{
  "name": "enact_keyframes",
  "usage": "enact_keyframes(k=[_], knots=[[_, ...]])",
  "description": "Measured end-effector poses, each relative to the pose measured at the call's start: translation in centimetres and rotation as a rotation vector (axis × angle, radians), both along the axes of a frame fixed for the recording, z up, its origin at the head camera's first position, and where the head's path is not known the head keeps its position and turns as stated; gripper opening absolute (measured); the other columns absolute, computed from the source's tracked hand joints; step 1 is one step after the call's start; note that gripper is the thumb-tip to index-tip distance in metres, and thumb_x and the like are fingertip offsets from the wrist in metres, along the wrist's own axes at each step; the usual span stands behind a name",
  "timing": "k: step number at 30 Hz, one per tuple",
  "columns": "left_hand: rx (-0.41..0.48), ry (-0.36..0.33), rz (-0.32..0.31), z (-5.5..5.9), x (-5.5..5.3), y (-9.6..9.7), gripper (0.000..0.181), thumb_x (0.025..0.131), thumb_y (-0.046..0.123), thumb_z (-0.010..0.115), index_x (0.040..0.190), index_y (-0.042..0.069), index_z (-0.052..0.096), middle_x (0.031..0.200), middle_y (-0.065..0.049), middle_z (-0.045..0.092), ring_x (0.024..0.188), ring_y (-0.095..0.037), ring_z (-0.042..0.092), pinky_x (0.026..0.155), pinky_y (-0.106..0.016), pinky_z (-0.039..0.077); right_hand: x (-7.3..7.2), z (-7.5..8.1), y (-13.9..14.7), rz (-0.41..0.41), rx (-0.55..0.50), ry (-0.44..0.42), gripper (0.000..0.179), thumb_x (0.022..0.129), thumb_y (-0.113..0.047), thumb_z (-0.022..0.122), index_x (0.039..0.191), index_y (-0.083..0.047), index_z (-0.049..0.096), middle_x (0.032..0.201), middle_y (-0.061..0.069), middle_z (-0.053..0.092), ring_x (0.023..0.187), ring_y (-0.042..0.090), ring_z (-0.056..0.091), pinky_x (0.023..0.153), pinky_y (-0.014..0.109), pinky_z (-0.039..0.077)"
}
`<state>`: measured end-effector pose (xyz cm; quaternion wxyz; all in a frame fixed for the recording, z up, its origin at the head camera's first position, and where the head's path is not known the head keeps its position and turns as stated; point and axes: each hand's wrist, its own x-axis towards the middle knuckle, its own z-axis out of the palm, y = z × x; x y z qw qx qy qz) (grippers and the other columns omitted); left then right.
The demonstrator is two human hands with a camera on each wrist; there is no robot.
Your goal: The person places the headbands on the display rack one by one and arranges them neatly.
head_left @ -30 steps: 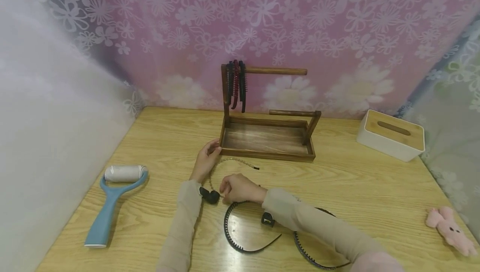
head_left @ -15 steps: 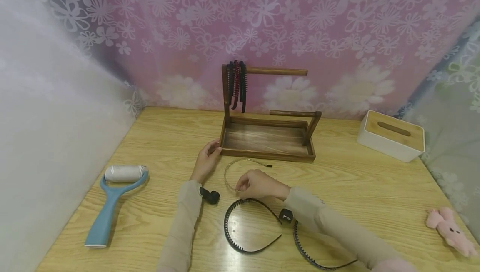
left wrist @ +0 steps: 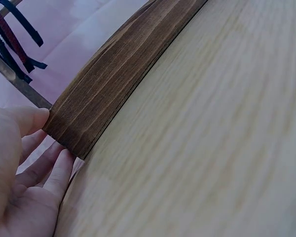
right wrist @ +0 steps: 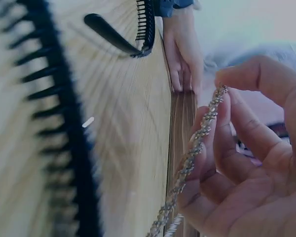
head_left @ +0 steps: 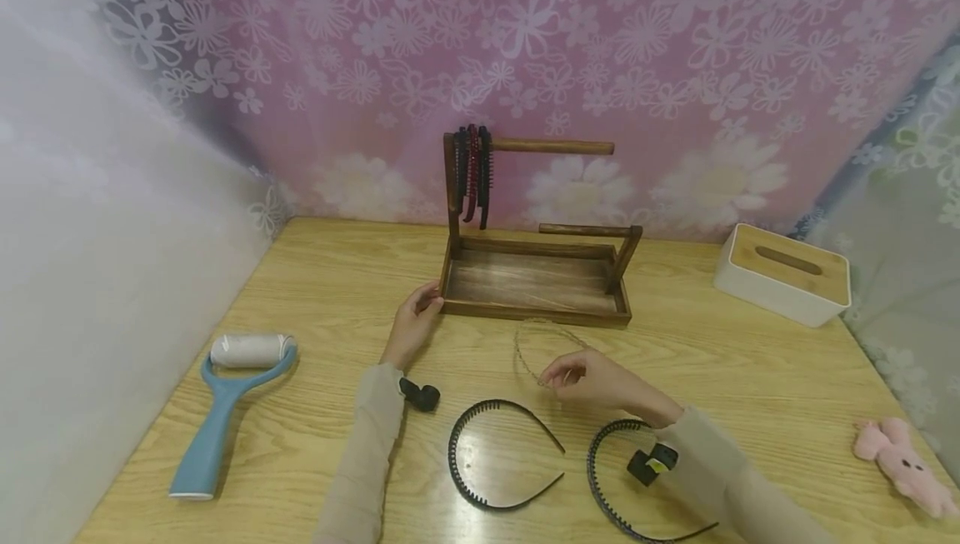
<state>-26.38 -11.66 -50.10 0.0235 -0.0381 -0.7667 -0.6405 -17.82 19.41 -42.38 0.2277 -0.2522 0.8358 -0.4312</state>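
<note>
Saw a slender beaded headband (right wrist: 187,165) pinched between the thumb and forefinger of the right hand (head_left: 592,381), with the remaining fingers loosely bent beside the strand. Found this band curving just in front of the wooden stand (head_left: 536,313), near the middle of its long front side; could not tell for certain about contact with the table (head_left: 330,277). Saw the left hand (head_left: 414,323) resting against the stand's front left corner — thumb at the upper edge, fingertips lower down on the same end, relaxed and slightly spread. Noted several hanging headbands (head_left: 472,173), a red one among dark ones, bunched at the left end of the upper rail (head_left: 555,147). Closer to the person, saw a black toothed headband (head_left: 452,448) lying flat with both tips toward the right, and beside it a second black headband (head_left: 591,469), partly hidden under the right sleeve (head_left: 708,444) and wrist camera (head_left: 651,465). Also made out a blue-handled lint roller (head_left: 213,427) at the far left, a lidded tissue box (head_left: 772,294) at the back right, and a pink plush toy (head_left: 907,469) near the right edge — all before a flowered backdrop (head_left: 337,52).
</note>
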Motion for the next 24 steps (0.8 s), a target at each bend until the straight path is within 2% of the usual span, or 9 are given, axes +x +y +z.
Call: enact_keyframes(k=[4,8,11,15,16,18,20,24], knots=[[-0.010,-0.008,0.001,-0.1,0.0,0.0,0.041,0.101,0.015,0.054,0.141,0.005,0.049,0.136,-0.020,0.054,0.127,-0.033,0.052,0.111,-0.046,0.041,1.1,0.1,2.4,-0.080,-0.078,-0.005,0.024,0.093,-0.007,0.061,0.112,0.007,0.066,0.097,0.016,0.066,0.082,0.001,0.057,0.072,0.020,0.051],[-0.006,-0.011,-0.018,1.9,1.2,0.1,0.041,0.101,0.011,0.053,0.141,-0.001,0.048,0.136,-0.024,0.052,0.128,-0.037,0.051,0.112,-0.047,0.041,2.1,0.5,4.5,-0.170,-0.173,0.010,0.028,0.095,-0.007,0.060,0.117,0.010,0.061,0.097,0.003,0.066,0.084,0.002,0.059,0.072,0.021,0.052],[-0.013,-0.012,-0.029,3.3,1.9,0.3,0.042,0.101,0.007,0.051,0.140,-0.006,0.046,0.136,-0.028,0.051,0.128,-0.040,0.050,0.111,-0.048,0.041,2.6,0.9,5.7,-0.243,-0.233,0.036,0.022,0.096,-0.008,0.060,0.117,-0.002,0.064,0.096,-0.012,0.066,0.086,0.001,0.061,0.072,0.022,0.053],[-0.005,-0.022,-0.019,1.7,0.9,0.2,0.043,0.101,0.009,0.051,0.141,-0.004,0.045,0.137,-0.027,0.050,0.129,-0.040,0.049,0.112,-0.049,0.039,2.8,1.5,7.1,-0.350,-0.309,0.059,0.024,0.097,-0.007,0.059,0.113,-0.024,0.066,0.098,-0.019,0.065,0.089,-0.002,0.062,0.076,0.018,0.053],[-0.001,-0.022,-0.014,1.3,0.7,0.1,0.043,0.101,0.010,0.052,0.142,-0.003,0.045,0.137,-0.027,0.050,0.129,-0.039,0.049,0.113,-0.049,0.039,2.7,1.7,7.4,-0.376,-0.333,0.065,0.026,0.097,-0.007,0.059,0.113,-0.026,0.065,0.099,-0.019,0.065,0.090,-0.002,0.063,0.078,0.016,0.052],[0.007,-0.023,-0.005,0.4,0.2,0.1,0.043,0.102,0.012,0.052,0.142,-0.001,0.046,0.138,-0.026,0.050,0.130,-0.038,0.049,0.113,-0.049,0.038,2.5,2.0,8.0,-0.422,-0.398,0.073,0.027,0.097,-0.005,0.058,0.114,-0.026,0.065,0.098,-0.018,0.066,0.091,-0.002,0.063,0.082,0.012,0.051],[0.003,-0.017,0.002,0.1,0.1,0.1,0.042,0.101,0.013,0.053,0.142,0.001,0.047,0.138,-0.024,0.051,0.129,-0.037,0.050,0.112,-0.047,0.040,2.2,2.3,8.5,-0.452,-0.470,0.086,0.028,0.097,-0.003,0.057,0.114,-0.023,0.065,0.097,-0.016,0.066,0.091,-0.001,0.064,0.082,0.011,0.051],[-0.001,-0.019,0.011,-0.1,0.0,0.1,0.041,0.101,0.015,0.054,0.141,0.004,0.049,0.136,-0.021,0.053,0.128,-0.033,0.052,0.111,-0.045,0.041,1.3,2.8,9.1,-0.478,-0.552,0.122,0.029,0.097,0.001,0.056,0.112,-0.022,0.065,0.095,-0.014,0.067,0.089,-0.001,0.064,0.080,0.011,0.052]])
